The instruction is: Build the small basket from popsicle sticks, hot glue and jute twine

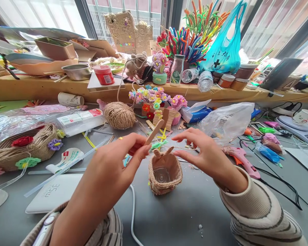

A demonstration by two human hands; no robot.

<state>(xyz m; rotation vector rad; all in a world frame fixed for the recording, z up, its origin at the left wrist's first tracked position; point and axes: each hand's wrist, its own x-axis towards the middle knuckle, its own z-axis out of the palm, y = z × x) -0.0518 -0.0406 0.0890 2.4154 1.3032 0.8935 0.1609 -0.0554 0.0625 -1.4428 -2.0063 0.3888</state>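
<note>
My left hand (128,153) pinches the lower end of a wooden craft stick (155,131), which tilts up and to the right. On the grey table below stands a small twine-wrapped basket (165,187) with a clear bottom showing inside and two short twine-covered pieces rising from its far rim. My right hand (195,148) hovers just right of these pieces, thumb and fingers apart, with nothing seen between them. Behind the hands sits a ball of jute twine (119,115), beside a cluster of pastel pipe-cleaner flowers (154,95).
A pink glue gun (242,160) with a black cord lies to the right. At left are a twine basket with flowers (23,147) and a white power bank (53,193). A white cable (132,212) crosses the front. Along the back ledge stand a glass bottle (177,70) and several jars.
</note>
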